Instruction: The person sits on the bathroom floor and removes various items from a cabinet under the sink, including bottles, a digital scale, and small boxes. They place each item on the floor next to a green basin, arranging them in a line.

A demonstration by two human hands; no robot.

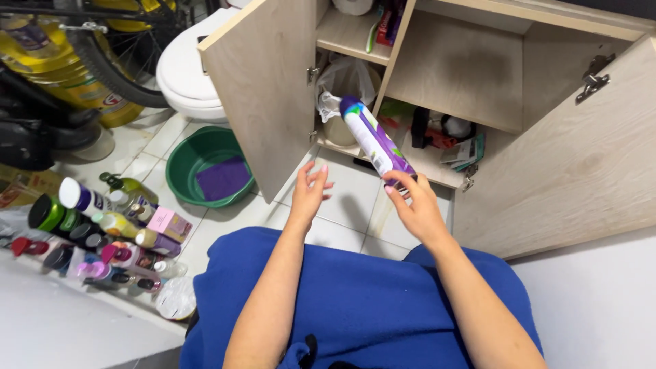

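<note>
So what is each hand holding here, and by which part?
The right hand grips the purple spray can at its bottom end, cap pointing toward the cabinet. The left hand is open and holds nothing.

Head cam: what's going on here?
A person crouches at an open cabinet under a counter. Their right hand grips the base of a purple and white spray can, tilted with its cap toward the shelves. The left hand is open and empty beside it. Bottles are lined up on the tiled floor to the left, near a green basin.
</note>
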